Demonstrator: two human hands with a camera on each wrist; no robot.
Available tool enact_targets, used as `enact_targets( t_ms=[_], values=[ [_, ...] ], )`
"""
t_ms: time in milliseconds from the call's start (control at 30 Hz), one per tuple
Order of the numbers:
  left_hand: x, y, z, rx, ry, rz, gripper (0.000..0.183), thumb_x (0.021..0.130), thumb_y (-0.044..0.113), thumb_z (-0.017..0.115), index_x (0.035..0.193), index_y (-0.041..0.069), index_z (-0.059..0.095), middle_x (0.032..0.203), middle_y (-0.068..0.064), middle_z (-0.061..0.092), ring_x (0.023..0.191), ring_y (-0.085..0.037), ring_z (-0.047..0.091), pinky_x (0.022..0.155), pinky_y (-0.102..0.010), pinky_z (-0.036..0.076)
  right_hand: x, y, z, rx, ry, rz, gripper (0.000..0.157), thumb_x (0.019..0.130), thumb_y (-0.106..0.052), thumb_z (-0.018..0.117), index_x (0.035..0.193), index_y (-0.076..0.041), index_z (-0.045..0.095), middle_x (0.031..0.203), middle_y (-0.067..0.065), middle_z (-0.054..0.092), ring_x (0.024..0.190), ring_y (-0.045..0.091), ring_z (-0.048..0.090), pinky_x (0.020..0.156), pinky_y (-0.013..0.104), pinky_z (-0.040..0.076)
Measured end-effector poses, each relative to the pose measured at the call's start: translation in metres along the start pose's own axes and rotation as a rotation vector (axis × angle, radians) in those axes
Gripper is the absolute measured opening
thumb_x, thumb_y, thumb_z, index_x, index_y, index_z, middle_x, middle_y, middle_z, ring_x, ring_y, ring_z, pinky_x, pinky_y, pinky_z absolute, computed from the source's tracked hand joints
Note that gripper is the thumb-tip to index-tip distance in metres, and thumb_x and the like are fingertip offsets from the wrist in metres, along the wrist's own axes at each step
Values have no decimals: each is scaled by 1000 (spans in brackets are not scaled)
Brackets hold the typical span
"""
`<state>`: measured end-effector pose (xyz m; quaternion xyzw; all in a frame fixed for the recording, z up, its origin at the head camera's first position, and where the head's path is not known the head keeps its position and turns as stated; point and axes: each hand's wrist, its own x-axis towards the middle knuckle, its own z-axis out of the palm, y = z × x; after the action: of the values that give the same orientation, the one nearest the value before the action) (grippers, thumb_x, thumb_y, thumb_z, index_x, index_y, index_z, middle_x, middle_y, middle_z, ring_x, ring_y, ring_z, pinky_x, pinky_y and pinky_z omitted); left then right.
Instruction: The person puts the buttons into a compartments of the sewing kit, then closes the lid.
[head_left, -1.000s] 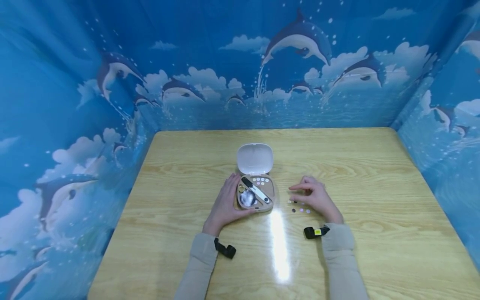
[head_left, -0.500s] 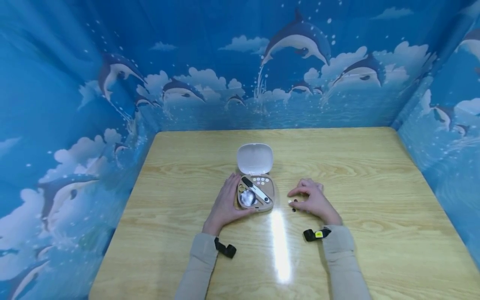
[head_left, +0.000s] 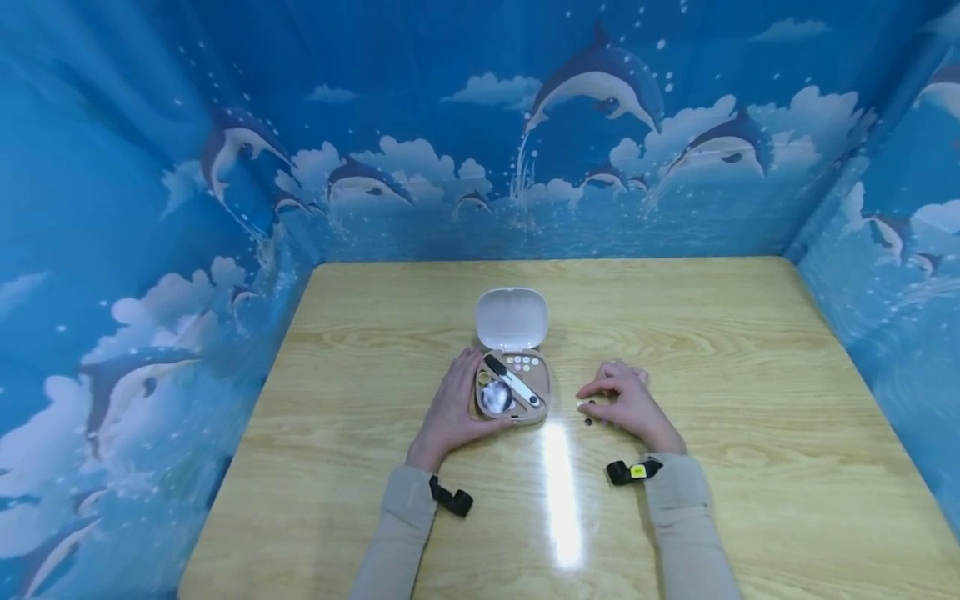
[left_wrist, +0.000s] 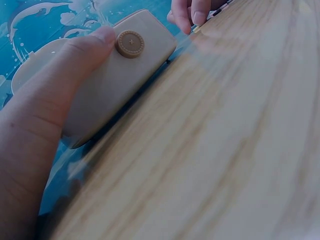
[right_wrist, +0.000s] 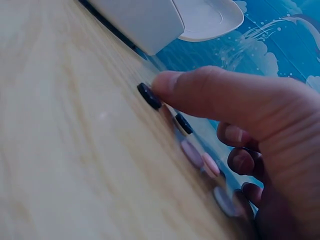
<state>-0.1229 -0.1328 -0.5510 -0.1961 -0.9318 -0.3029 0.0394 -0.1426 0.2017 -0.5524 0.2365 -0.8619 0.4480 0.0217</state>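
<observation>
My left hand (head_left: pixel 450 408) grips a beige sewing box (head_left: pixel 542 392) from its left side, thumb along the front near a round button-shaped catch (left_wrist: pixel 130 44). Its white lid (head_left: pixel 512 318) stands open at the back. Inside lie a black-and-white slender tool (head_left: pixel 513 382), a shiny round disc (head_left: pixel 496 397), a small gold ring-like piece (head_left: pixel 483 378) and several pale buttons (head_left: pixel 522 361). Right of the box, my right hand (head_left: pixel 626 407) pinches a small cream button (left_wrist: pixel 197 29) at the tabletop between thumb and index finger; the other fingers are curled in.
Loose buttons lie under and beside my right hand: two black ones, a nearer one (right_wrist: pixel 149 96) and a farther one (right_wrist: pixel 184 123), plus a pink one (right_wrist: pixel 210 165) and lilac ones (right_wrist: pixel 192 153). The wooden table (head_left: pixel 375 333) is bordered by a blue dolphin-print curtain (head_left: pixel 420 100).
My right hand has lowered slightly and its thumb and index finger have closed in on the cream button, covering some of the loose buttons. My left hand and the box stay in place.
</observation>
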Motion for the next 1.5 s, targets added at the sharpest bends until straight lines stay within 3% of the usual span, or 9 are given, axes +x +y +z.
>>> enact_targets(
  t_ms=[300, 767, 1500],
  values=[
    [0, -1, -3, -3, 6, 3, 125, 68, 80, 69, 160, 14, 14, 165, -7, 16, 152, -20, 9, 122, -49, 16, 1, 2, 2, -2, 27, -16, 19, 70, -17, 90, 81, -28, 78, 75, -12, 53, 80, 9, 46, 94, 42, 20],
    [0, 1, -2, -15, 10, 1, 126, 67, 80, 70, 160, 13, 16, 165, -8, 18, 152, -21, 10, 121, -51, 19, 0, 2, 3, -21, 54, -55, 17, 70, -14, 89, 80, -24, 79, 71, -12, 54, 73, 8, 43, 83, 38, 22],
    [1, 1, -2, -3, 1, -5, 127, 68, 83, 66, 160, 13, 15, 165, -8, 17, 152, -22, 10, 121, -50, 18, 6, -7, -7, 41, 65, 29, 17, 71, -13, 89, 81, -23, 78, 70, -9, 52, 73, 10, 42, 82, 36, 24]
  ],
)
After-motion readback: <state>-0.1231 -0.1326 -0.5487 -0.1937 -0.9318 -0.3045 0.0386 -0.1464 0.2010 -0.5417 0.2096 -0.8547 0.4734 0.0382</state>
